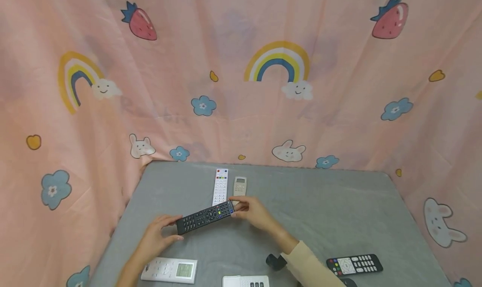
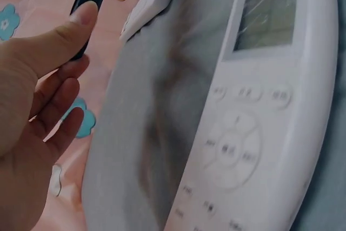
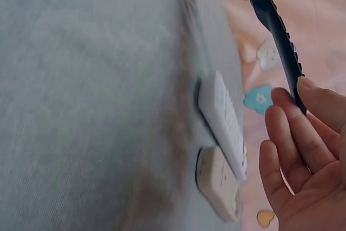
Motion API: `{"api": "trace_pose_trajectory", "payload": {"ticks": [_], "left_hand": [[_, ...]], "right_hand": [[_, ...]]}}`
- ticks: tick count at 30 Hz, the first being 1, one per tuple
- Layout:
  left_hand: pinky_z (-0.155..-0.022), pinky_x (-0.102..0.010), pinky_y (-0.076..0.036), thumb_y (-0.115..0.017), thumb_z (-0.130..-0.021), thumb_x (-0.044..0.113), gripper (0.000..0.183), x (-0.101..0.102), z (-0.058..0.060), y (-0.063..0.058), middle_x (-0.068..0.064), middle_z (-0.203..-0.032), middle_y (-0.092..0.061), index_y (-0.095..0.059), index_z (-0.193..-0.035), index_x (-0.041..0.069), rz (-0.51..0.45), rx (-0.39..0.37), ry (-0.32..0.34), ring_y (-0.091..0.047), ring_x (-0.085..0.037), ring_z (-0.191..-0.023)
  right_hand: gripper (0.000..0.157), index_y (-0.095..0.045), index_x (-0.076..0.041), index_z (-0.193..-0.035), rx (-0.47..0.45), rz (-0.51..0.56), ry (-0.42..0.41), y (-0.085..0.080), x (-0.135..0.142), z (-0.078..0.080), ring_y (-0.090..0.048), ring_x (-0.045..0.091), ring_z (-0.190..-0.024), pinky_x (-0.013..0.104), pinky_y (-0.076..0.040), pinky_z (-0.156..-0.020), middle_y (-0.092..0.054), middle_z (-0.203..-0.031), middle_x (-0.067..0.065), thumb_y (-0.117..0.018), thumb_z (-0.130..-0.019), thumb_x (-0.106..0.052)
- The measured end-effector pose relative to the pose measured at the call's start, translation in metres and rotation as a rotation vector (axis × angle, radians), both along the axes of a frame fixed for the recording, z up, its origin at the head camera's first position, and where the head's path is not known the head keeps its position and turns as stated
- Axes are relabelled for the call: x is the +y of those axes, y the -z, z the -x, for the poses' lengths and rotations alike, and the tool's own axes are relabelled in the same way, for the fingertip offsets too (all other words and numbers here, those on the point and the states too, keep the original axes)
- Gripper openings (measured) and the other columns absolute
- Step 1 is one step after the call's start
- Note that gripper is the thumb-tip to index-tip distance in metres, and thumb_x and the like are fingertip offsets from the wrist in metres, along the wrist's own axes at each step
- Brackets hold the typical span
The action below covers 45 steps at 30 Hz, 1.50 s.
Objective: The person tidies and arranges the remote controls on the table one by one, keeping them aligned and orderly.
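Pink fabric curtain (image 1: 241,124) printed with rainbows, strawberries and rabbits rises behind and beside the grey, cloth-covered table (image 1: 320,211), meeting its far edge. The table's right edge lies well apart from the right hand, with a broad stretch of grey cloth between; the left edge runs nearer the left hand. The left hand (image 1: 156,237) pinches one end of a long black plastic remote (image 1: 201,218) between thumb and fingers, and the right hand (image 1: 254,213) pinches the other end the same way, its remaining fingers loosely curved in the right wrist view. Both grips are narrow on this remote, which is held up off the table, buttons upward, its right end angled away from the person. A thick white remote with a grey screen (image 1: 165,269) lies beside the left forearm. A black remote with white buttons (image 1: 354,265) rests right of the beige sleeve (image 1: 310,266). Beyond the held remote lie a slim white remote (image 1: 221,186) and, just beside it, a small beige remote (image 1: 239,185).
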<state>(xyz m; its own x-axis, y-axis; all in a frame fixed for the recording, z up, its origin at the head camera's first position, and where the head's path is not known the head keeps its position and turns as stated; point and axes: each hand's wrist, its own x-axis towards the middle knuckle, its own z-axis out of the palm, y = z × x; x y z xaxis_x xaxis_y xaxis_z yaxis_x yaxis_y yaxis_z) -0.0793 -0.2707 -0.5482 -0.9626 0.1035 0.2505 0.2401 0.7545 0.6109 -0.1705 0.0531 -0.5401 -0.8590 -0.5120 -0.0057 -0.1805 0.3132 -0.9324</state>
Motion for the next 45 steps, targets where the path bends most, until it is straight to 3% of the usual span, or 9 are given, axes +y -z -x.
{"api": "trace_pose_trajectory", "payload": {"ticks": [7, 14, 20, 26, 33, 41, 45], "left_hand": [[-0.077, -0.026, -0.051, -0.094, -0.051, 0.024, 0.056, 0.024, 0.005, 0.008, 0.012, -0.088, -0.070, -0.076, -0.103, 0.017, -0.073, 0.052, 0.050, -0.057, 0.002, -0.082], [-0.071, -0.024, -0.050, -0.093, -0.050, 0.024, 0.050, 0.048, 0.012, 0.015, 0.008, -0.080, -0.069, -0.076, -0.096, 0.015, -0.165, 0.136, 0.128, -0.058, 0.000, -0.076], [-0.068, -0.028, -0.051, -0.093, -0.048, 0.026, 0.050, 0.067, 0.018, 0.020, 0.009, -0.080, -0.068, -0.075, -0.094, 0.017, -0.204, 0.155, 0.123, -0.057, 0.000, -0.074], [-0.069, -0.024, -0.051, -0.093, -0.047, 0.021, 0.048, 0.085, 0.025, 0.020, 0.008, -0.079, -0.068, -0.075, -0.092, 0.016, -0.242, 0.178, 0.133, -0.057, 0.000, -0.075], [-0.068, -0.023, -0.051, -0.091, -0.052, 0.020, 0.042, 0.105, 0.031, 0.020, 0.005, -0.078, -0.071, -0.076, -0.090, 0.014, -0.283, 0.145, 0.113, -0.057, 0.001, -0.073], [-0.064, -0.022, -0.052, -0.091, -0.054, 0.017, 0.039, 0.126, 0.040, 0.027, 0.003, -0.075, -0.071, -0.076, -0.089, 0.011, -0.261, 0.237, 0.107, -0.061, -0.005, -0.069], [-0.065, -0.020, -0.052, -0.091, -0.056, 0.020, 0.040, 0.137, 0.044, 0.027, 0.003, -0.077, -0.071, -0.076, -0.091, 0.011, -0.247, 0.230, 0.095, -0.062, -0.005, -0.071]], "right_hand": [[0.042, -0.065, -0.005, -0.128, -0.070, 0.034, 0.091, 0.008, 0.023, 0.008, -0.070, 0.013, -0.088, 0.021, -0.055, -0.075, -0.076, -0.100, 0.017, -0.074, -0.087, -0.014], [0.037, -0.067, -0.005, -0.125, -0.086, 0.047, 0.169, 0.008, 0.041, 0.014, -0.070, 0.015, -0.095, 0.027, -0.057, -0.081, -0.074, -0.109, 0.018, -0.072, -0.089, -0.014], [0.036, -0.068, -0.009, -0.125, -0.083, 0.026, 0.206, 0.009, 0.054, 0.022, -0.069, 0.015, -0.095, 0.028, -0.055, -0.081, -0.074, -0.112, 0.014, -0.071, -0.090, -0.013], [0.038, -0.066, -0.006, -0.128, -0.076, 0.044, 0.219, 0.011, 0.065, 0.032, -0.068, 0.008, -0.093, 0.025, -0.055, -0.080, -0.072, -0.117, 0.018, -0.069, -0.091, -0.012], [0.036, -0.065, -0.005, -0.128, -0.084, 0.047, 0.255, 0.006, 0.077, 0.043, -0.071, 0.011, -0.095, 0.036, -0.058, -0.088, -0.072, -0.117, 0.017, -0.067, -0.093, -0.009], [0.036, -0.063, -0.003, -0.129, -0.045, 0.057, 0.252, -0.001, 0.085, 0.056, -0.070, 0.004, -0.092, 0.032, -0.057, -0.087, -0.069, -0.122, 0.021, -0.065, -0.094, -0.011], [0.036, -0.062, -0.004, -0.131, -0.054, 0.048, 0.244, -0.001, 0.091, 0.064, -0.069, 0.005, -0.096, 0.030, -0.057, -0.090, -0.066, -0.129, 0.020, -0.063, -0.096, -0.012]]}}
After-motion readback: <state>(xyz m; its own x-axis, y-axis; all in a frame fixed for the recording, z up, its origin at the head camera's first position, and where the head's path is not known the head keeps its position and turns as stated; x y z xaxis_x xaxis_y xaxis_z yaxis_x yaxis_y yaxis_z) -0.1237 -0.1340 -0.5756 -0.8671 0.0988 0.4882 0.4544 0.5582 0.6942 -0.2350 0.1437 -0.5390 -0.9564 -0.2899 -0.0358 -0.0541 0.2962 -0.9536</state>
